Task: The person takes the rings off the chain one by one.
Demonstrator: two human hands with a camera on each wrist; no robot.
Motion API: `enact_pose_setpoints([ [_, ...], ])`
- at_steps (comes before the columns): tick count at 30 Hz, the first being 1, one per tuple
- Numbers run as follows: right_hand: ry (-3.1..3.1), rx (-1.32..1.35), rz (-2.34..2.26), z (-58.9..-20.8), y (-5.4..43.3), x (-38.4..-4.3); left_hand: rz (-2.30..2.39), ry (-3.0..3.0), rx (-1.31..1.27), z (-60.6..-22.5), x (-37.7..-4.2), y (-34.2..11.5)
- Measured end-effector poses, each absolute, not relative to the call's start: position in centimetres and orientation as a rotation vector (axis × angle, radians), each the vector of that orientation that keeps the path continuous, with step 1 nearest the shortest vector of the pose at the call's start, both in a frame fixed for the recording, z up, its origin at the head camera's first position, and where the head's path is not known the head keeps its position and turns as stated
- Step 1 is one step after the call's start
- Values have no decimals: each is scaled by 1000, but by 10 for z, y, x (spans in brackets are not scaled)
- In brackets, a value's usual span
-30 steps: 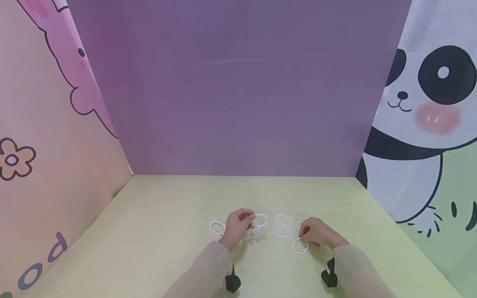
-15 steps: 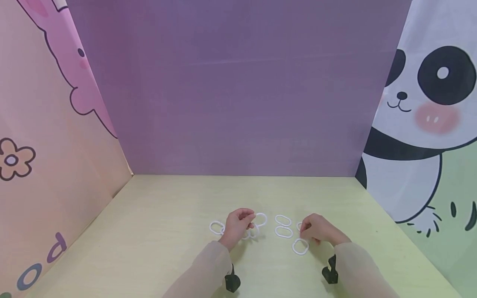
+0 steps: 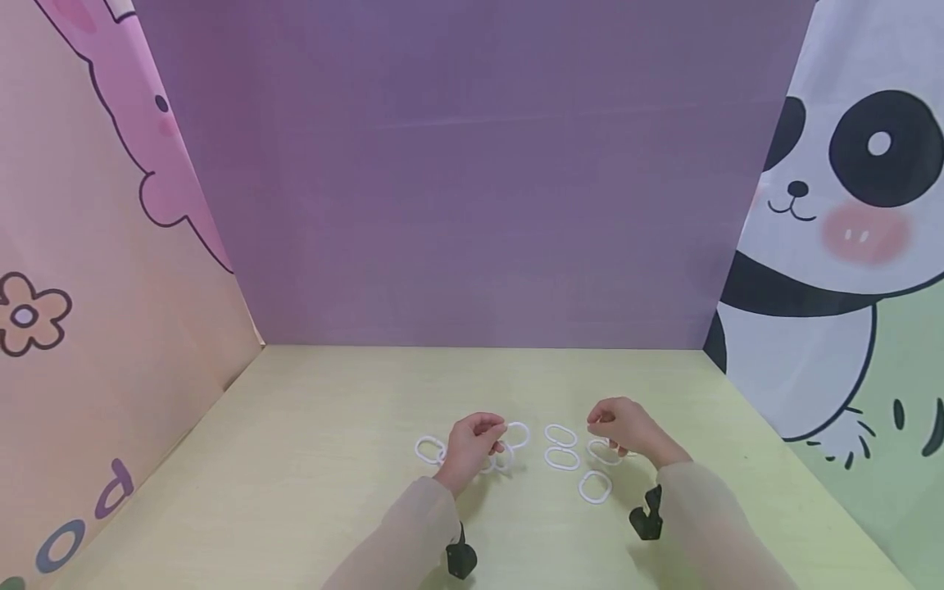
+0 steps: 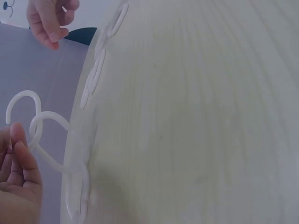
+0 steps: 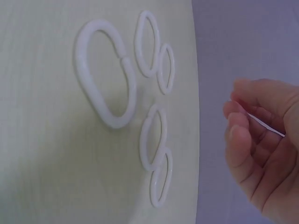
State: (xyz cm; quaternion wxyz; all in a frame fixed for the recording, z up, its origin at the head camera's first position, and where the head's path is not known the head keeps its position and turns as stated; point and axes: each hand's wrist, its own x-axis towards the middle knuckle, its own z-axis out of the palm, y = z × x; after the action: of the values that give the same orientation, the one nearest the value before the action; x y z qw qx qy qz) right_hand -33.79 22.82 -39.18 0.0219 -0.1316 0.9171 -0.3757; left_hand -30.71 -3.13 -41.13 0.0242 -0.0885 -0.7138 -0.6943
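My left hand [image 3: 468, 449] pinches a white plastic chain link [image 4: 23, 93] between thumb and fingertips, its gap facing the fingers. A second link [image 4: 49, 115] hangs through it, and further links trail down onto the table. The other end of this chain [image 3: 417, 449] lies left of the hand. Over the loose links, my right hand [image 3: 633, 428] hovers with relaxed, bent fingers and holds nothing. Below it in the right wrist view lies a single link [image 5: 83, 65] with a small gap in its side. Two overlapping links [image 5: 143, 144] lie beside it.
Two more white links [image 3: 562, 469] lie side by side between the hands. The pale wooden table [image 3: 354, 393] meets a purple panel [image 3: 479, 205] at the back. Printed panels flank it, one bearing a panda [image 3: 796, 360].
My right hand has moved away from the near single link and up over the pair behind it, showing more of that pair. My left hand has stayed in place with its link.
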Motion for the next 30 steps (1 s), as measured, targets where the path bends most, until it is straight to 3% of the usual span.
enact_pose_setpoints([
  [14, 2833, -461, -1249, -376, 216, -340, -2174, -2216, -240, -434, -330, -29],
  [30, 2757, -579, -1340, -375, 203, -344, -2181, -2212, -238, -435, -329, -28],
])
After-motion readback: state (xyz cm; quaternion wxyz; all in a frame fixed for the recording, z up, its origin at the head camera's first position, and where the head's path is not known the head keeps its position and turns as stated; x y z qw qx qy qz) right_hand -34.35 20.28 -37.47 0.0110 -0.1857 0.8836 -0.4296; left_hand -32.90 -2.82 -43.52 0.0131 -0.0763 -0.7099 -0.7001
